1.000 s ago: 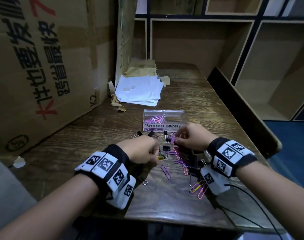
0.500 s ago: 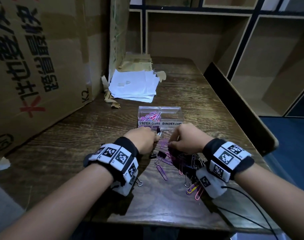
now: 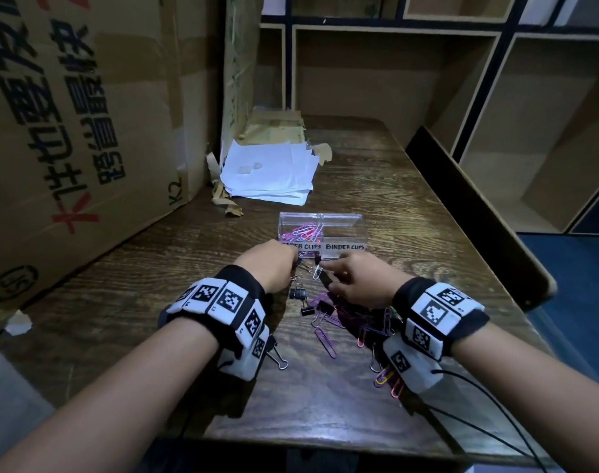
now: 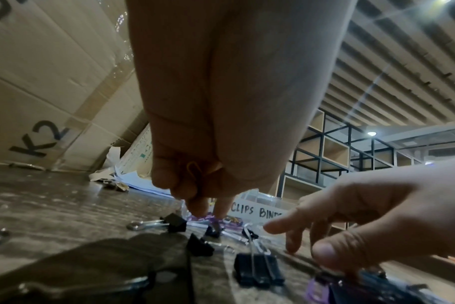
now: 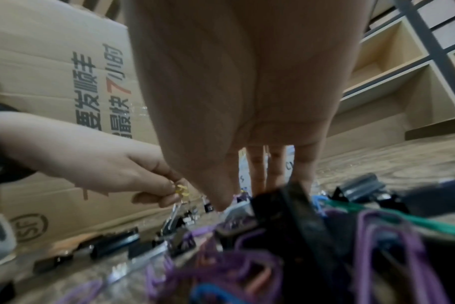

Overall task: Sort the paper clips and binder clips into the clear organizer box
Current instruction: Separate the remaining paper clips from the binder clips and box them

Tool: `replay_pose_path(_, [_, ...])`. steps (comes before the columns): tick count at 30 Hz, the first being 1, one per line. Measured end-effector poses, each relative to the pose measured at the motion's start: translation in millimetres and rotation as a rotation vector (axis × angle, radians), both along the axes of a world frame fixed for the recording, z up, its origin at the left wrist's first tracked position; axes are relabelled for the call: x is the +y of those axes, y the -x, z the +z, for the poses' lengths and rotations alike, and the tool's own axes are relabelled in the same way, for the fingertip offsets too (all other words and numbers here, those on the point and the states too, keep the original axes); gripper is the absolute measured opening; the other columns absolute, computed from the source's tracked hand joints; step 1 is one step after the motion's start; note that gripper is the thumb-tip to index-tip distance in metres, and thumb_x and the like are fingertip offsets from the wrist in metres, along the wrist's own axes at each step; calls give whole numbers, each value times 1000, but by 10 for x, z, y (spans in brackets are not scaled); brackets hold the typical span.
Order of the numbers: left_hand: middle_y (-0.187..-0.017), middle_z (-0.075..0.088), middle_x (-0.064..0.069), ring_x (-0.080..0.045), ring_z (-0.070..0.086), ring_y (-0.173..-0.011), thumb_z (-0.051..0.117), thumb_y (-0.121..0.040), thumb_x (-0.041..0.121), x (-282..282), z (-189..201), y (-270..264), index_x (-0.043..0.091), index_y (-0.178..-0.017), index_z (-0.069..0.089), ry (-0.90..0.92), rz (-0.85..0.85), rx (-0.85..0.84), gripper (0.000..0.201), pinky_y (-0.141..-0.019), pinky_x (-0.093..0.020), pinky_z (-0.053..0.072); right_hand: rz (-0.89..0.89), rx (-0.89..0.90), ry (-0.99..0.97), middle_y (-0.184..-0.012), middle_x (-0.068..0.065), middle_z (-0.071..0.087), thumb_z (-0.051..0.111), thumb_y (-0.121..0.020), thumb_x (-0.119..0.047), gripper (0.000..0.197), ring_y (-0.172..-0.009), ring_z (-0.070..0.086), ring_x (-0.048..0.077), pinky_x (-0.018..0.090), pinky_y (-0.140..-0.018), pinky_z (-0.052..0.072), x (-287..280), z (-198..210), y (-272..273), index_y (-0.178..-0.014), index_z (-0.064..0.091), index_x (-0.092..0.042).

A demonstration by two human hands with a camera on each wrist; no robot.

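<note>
**Head view: both hands at the clip pile, in front of the organizer**

Head camera shows me the clear organizer box (image 3: pixel 339 222) on the desk (image 3: pixel 154 285) at twelve o'clock from my hands, its front strip lettered PAPER CLIPS and BINDER CLIPS. Coloured paper clips (image 3: pixel 304 232) already lie in its left compartment; I cannot tell what the right one holds.

My left hand (image 3: pixel 269 269) sits just short of the box's front left corner, fingers curled. On the left wrist camera that grip is pressed together around a thin wire paper clip (image 4: pixel 195 174) tucked between finger and thumb; the right wrist view shows something small and yellow (image 5: pixel 181 190) at those same fingertips, too blurred to name.

My right hand (image 3: pixel 359 285) lies at three o'clock from the left one, its fingers loosely spread and pointing toward eleven o'clock, tips down among the clips. I cannot tell whether it has hold of anything.

Between and below the hands is the loose pile: black binder clips (image 3: pixel 298 293) at six o'clock from the left hand, purple and pink paper clips (image 3: pixel 325 343) strewn toward my right wrist, and one binder clip (image 3: pixel 277 356) beside my left wristband.

At eleven o'clock, a stack of white paper (image 3: pixel 270 172) rests against a large cardboard box (image 3: pixel 69 131).
</note>
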State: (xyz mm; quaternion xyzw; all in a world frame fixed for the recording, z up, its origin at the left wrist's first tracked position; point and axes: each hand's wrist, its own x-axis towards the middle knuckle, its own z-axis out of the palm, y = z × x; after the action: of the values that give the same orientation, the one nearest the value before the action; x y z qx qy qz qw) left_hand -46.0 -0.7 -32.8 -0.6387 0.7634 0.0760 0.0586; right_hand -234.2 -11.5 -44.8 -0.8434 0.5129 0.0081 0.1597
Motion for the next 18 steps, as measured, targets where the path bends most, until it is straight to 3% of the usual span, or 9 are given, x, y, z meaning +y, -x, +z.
replay_pose_path(3, [-144,49,-19,-34,59,-115,36,-90,1,-37,-73,-23,30,-154,28,-85,28,-36,70,-89,-41,53,-58,81,-33,-141,7,36,48,-96,-43,55,-136,32,29,45,-114,32,-55,-48,-55,-148,37,-31])
replay_pose_path(5, [-145,48,-21,-35,59,-113,34,-91,2,-57,-102,-46,34,-155,22,-108,38,-29,72,-86,-39,53,-77,158,-48,-144,9,30,45,-96,-47,57,-137,25,33,49,-115,28,-100,-66,-86,-150,33,-32])
replay_pose_path(7, [-142,51,-20,-34,60,-112,33,-94,6,-61,-74,-65,34,-151,34,-94,31,-8,64,-86,-37,52,-63,180,-53,-143,9,31,46,-96,-46,53,-136,27,34,49,-114,30,-131,-53,-87,-147,40,-31])
replay_pose_path(9, [-135,56,-17,-33,62,-105,36,-96,9,-46,-22,-85,30,-142,51,-84,24,-7,53,-84,-36,53,-53,95,-37,-133,7,43,51,-95,-40,43,-127,42,30,43,-108,39,-141,-9,-61,-136,55,-28])
replay_pose_path(11, [-126,63,-13,-31,65,-98,40,-94,10,-37,9,-110,21,-129,63,-57,34,-20,44,-84,-38,56,-53,-1,-17,-127,6,53,53,-95,-30,37,-116,54,25,35,-100,46,-153,22,-39,-131,61,-25])
replay_pose_path(12, [-125,64,-13,-31,66,-99,41,-93,11,-31,17,-117,18,-125,66,-34,40,-19,41,-86,-41,57,-61,-3,-9,-132,8,52,51,-96,-30,40,-119,52,26,34,-102,45,-161,25,-40,-135,57,-24])
replay_pose_path(14, [-125,64,-14,-32,65,-104,41,-93,13,-3,41,-94,16,-123,65,0,36,17,39,-89,-44,56,-86,97,-15,-145,11,38,47,-97,-37,49,-135,35,34,42,-113,34,-187,13,-66,-145,43,-30])
replay_pose_path(16, [-124,65,-15,-33,64,-107,39,-93,14,42,72,-26,15,-123,66,3,19,87,40,-92,-44,55,-94,201,-41,-150,11,29,44,-97,-44,51,-141,22,38,47,-117,26,-212,2,-98,-147,38,-34])
replay_pose_path(18, [-117,68,-14,-30,64,-104,38,-95,20,90,102,45,12,-116,68,-17,-9,173,38,-90,-39,54,-72,173,-43,-139,11,40,45,-97,-43,47,-136,34,34,42,-113,32,-211,20,-98,-143,47,-31])
